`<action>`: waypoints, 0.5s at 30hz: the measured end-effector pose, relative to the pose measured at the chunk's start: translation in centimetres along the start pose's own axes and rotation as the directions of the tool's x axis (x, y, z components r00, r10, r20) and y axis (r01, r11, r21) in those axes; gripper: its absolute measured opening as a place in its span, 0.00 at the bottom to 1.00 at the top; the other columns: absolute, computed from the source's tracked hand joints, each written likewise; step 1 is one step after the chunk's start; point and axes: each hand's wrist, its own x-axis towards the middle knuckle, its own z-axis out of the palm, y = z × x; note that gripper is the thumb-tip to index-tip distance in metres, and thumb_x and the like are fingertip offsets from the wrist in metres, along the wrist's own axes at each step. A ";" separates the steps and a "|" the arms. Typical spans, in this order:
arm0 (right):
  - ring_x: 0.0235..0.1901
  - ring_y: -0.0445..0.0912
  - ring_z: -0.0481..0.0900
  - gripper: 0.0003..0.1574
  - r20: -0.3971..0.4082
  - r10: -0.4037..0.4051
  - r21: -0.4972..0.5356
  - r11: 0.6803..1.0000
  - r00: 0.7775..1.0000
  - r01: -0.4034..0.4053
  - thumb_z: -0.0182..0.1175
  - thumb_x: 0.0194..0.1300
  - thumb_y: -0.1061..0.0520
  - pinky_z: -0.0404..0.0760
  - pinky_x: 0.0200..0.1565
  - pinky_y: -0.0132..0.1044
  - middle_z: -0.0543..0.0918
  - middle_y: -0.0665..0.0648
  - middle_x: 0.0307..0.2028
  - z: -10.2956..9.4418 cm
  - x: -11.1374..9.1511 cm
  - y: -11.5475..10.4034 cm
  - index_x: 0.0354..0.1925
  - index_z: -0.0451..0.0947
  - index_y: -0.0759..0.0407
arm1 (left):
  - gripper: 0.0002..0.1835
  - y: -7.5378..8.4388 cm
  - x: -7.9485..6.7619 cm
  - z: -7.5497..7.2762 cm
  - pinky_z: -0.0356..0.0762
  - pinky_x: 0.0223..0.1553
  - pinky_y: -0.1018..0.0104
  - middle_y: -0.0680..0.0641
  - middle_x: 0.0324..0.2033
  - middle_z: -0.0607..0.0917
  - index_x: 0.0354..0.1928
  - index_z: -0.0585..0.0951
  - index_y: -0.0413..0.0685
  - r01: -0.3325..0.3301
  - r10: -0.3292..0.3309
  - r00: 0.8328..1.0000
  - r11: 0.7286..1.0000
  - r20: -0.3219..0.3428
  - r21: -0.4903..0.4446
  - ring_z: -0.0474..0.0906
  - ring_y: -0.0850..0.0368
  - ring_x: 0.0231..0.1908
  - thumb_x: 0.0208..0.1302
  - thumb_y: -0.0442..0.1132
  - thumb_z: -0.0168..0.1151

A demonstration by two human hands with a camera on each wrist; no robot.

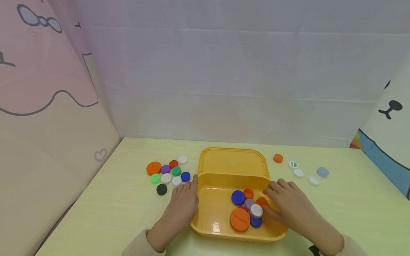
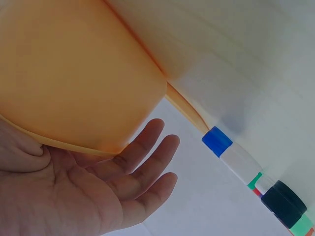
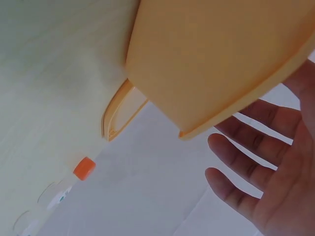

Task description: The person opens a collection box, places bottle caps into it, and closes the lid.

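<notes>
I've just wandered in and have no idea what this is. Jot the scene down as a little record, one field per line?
Container: yellow box, uncovered
Behind it: yellow lid, lying flat
Inside: eight visible caps, the biggest a large orange cap
To its left: ten caps, including a black cap
To its right: five caps
Left rim: left hand, touching it
Right rim: right hand, thumb inside near a small orange cap; grip unclear

One yellow box [image 1: 211, 206]. One yellow lid [image 1: 233, 161] just behind box. Inside box, eight caps [image 1: 239, 219] visible; left of box, ten caps [image 1: 166, 178]; right of box, five caps [image 1: 298, 173].
</notes>
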 end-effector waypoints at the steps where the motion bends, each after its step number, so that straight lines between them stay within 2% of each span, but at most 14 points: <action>1: 0.31 0.43 0.66 0.20 -0.007 0.004 -0.002 1.000 1.000 -0.004 0.68 0.44 0.44 0.68 0.32 0.35 0.76 0.49 0.31 -0.1 0.0 0.3 0.33 0.78 0.54 | 0.29 0.0 0.0 0.0 0.63 0.57 0.49 0.41 0.51 0.75 0.67 0.58 0.40 -0.001 0.001 1.000 1.000 -0.002 0.002 0.69 0.45 0.49 0.66 0.39 0.47; 8: 0.31 0.45 0.68 0.20 -0.016 0.044 0.004 0.999 0.999 -0.044 0.69 0.43 0.47 0.69 0.31 0.37 0.76 0.51 0.31 -0.3 0.1 2.6 0.34 0.78 0.55 | 0.29 -0.1 0.0 0.0 0.63 0.57 0.49 0.41 0.51 0.75 0.67 0.57 0.40 -0.004 0.004 1.000 1.000 0.003 0.004 0.69 0.45 0.50 0.66 0.39 0.47; 15: 0.31 0.47 0.70 0.20 -0.096 0.078 0.027 0.997 0.992 -0.076 0.70 0.41 0.50 0.68 0.27 0.36 0.79 0.53 0.32 0.2 -0.4 5.4 0.34 0.79 0.57 | 0.29 0.0 0.0 -0.1 0.63 0.57 0.49 0.41 0.52 0.75 0.67 0.57 0.40 -0.006 0.006 1.000 1.000 0.001 0.002 0.69 0.45 0.50 0.66 0.39 0.47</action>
